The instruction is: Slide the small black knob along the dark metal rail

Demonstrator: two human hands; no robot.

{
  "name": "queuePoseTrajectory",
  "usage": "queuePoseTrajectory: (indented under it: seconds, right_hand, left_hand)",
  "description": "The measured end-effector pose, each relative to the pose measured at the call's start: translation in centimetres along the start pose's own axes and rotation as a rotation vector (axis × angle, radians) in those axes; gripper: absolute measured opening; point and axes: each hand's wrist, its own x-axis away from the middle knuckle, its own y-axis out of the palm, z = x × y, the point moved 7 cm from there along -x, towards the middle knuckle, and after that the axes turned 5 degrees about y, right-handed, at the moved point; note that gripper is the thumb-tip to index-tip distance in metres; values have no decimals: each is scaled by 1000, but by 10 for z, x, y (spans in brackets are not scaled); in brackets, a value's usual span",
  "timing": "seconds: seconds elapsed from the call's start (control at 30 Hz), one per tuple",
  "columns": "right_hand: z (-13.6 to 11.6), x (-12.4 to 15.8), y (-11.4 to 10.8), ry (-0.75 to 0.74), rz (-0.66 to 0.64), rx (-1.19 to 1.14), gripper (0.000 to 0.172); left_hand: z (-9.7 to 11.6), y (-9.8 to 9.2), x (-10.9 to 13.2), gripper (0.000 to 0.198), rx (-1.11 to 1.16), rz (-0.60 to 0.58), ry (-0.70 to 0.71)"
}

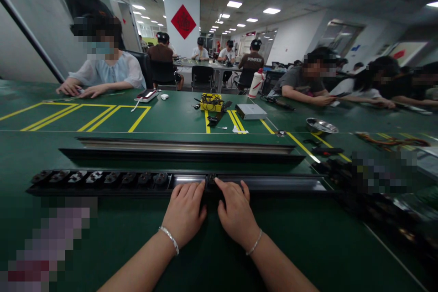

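Note:
A long black metal channel point(290, 185) lies across the green table in front of me. Several black socket modules point(128, 178) sit side by side in its left part; the right part shows bare shiny metal. My left hand point(186, 207) rests along the channel's near edge, fingers stretched over it and thumb apart. With its index finger extended, my right hand point(237, 207) touches a small dark part point(211, 178) inside the channel near the middle. Its thumb is apart and its other fingers are slightly bent. Fingertips partly hide the small part.
Behind the channel lie long black strips point(185, 148). Farther back are a yellow item wrapped in black cables point(211, 101), a grey box point(251, 111), a white bottle point(256, 84) and a metal bowl point(321, 125). Dark parts point(383, 200) crowd the right side. People sit around the table.

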Motion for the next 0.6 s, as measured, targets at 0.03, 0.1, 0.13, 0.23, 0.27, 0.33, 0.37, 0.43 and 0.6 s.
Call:
queuePoseTrajectory:
  seconds: [0.03, 0.1, 0.13, 0.23, 0.27, 0.33, 0.37, 0.43, 0.6]
  right_hand:
    - [0, 0, 0, -5, -3, 1, 53]
    - [0, 0, 0, -14, -8, 3, 54]
    - [0, 0, 0, -17, -9, 5, 54]
    - [0, 0, 0, -18, -5, 4, 53]
    - [-1, 0, 0, -15, -1, 1, 53]
    - [-1, 0, 0, -9, 5, -2, 52]
    - [-1, 0, 0, -8, 7, 1, 52]
    - [-1, 0, 0, -9, 10, 14, 52]
    - [-1, 1, -1, -12, 20, 29, 51]
  left_hand:
    - [1, 0, 0, 46, 3, 8, -1]
    - [0, 1, -1, 47, 7, 11, -12]
    - [0, 2, -1, 47, 9, 9, -16]
    - [-1, 3, -1, 46, 13, -1, -17]
    - [-1, 2, 0, 46, 13, -2, -18]
    - [-1, 2, -1, 46, 13, -3, -21]
    - [-1, 1, -1, 46, 14, -2, -22]
    - [-1, 0, -1, 46, 14, -3, -25]
    - [0, 0, -1, 46, 8, -19, -33]
